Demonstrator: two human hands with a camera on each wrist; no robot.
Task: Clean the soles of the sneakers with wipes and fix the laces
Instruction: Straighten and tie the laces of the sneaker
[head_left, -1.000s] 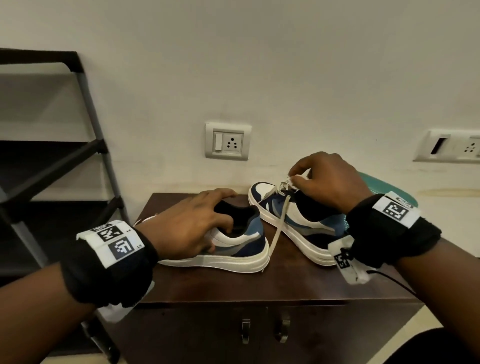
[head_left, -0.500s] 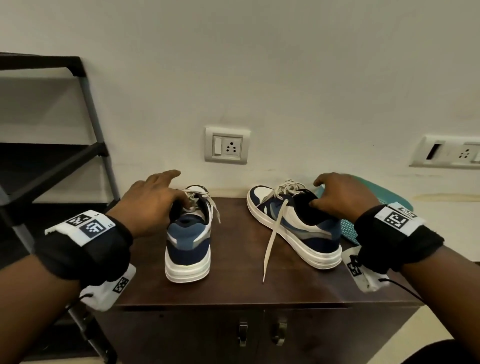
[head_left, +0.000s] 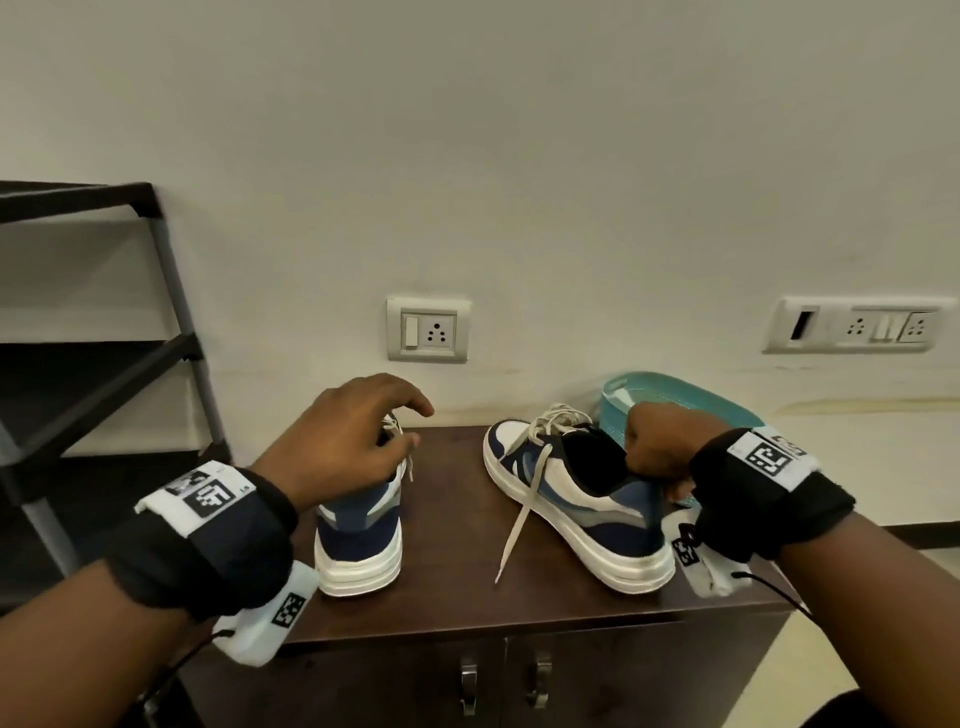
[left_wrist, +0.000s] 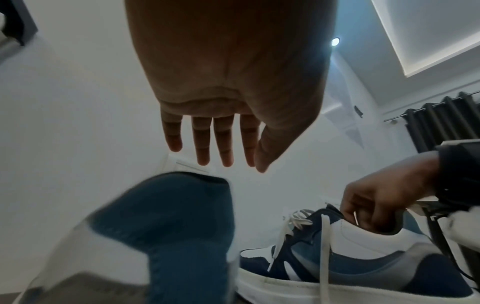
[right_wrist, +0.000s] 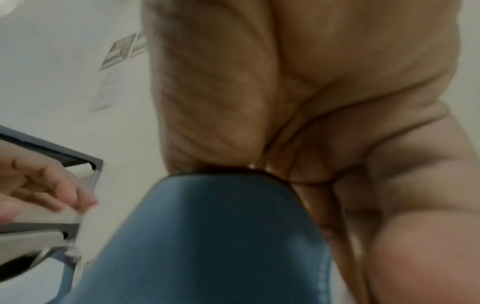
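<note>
Two navy, blue and white sneakers stand on a dark wooden cabinet (head_left: 452, 592). The left sneaker (head_left: 358, 535) points its heel at me. My left hand (head_left: 400, 431) hovers just over its collar; in the left wrist view its fingers (left_wrist: 223, 148) are straight and hold nothing above the blue heel (left_wrist: 168, 226). My right hand (head_left: 644, 457) grips the heel collar of the right sneaker (head_left: 576, 499), with the fingers tucked inside. In the right wrist view the palm (right_wrist: 272, 144) presses on that blue heel (right_wrist: 207, 236). A loose white lace (head_left: 519, 519) hangs from this sneaker onto the cabinet top.
A teal pack (head_left: 685, 400) lies behind the right sneaker against the wall. A dark shelf rack (head_left: 171, 312) stands left of the cabinet. Wall sockets (head_left: 428, 330) sit above the cabinet. Two cabinet door handles (head_left: 504, 680) are below the front edge.
My left hand has let go of the left sneaker and opened above it. My right hand slid back from the laces to the right sneaker's heel collar and gripped it.
</note>
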